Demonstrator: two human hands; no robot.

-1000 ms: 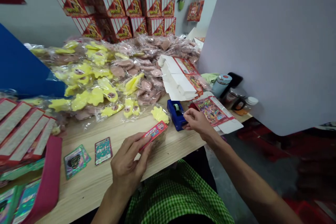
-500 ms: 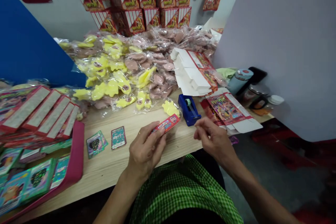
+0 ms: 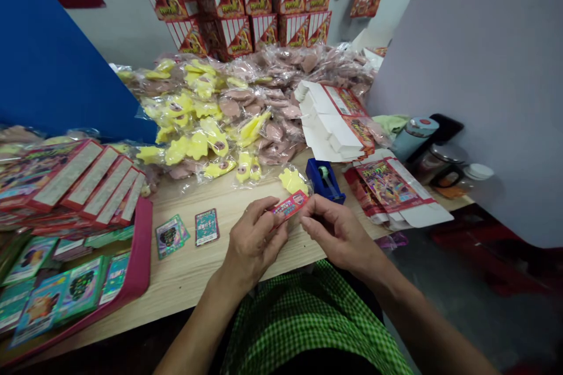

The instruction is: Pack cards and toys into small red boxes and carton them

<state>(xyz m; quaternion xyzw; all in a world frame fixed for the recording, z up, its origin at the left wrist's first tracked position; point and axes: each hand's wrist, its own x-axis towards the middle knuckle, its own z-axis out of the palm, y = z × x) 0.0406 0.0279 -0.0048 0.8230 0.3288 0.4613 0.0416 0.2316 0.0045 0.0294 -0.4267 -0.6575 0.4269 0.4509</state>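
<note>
My left hand (image 3: 257,240) is closed around a small red printed box (image 3: 291,205), held by its left end above the table. My right hand (image 3: 338,231) is at the right end of that box, thumb and fingers pinched together; whatever they hold is too small to make out. Just beyond the hands stands a blue tape dispenser (image 3: 325,181) with a roll in it. Behind the box lies a yellow plush-like piece (image 3: 294,179) in a clear bag. Left of my hands, a teal card (image 3: 206,227) and a few green cards (image 3: 170,236) lie on the wooden table (image 3: 193,275).
A pink tray (image 3: 143,246) of card stacks stands at the left, with red boxes (image 3: 94,184) piled over it. Bagged yellow and pink pieces (image 3: 229,105) heap at the back. Flat cartons (image 3: 336,120), a printed carton (image 3: 391,184) and a light blue flask (image 3: 416,135) are on the right.
My right hand has moved left from beside the tape dispenser to the end of the red box. My left hand still holds the box. The view has shifted slightly.
</note>
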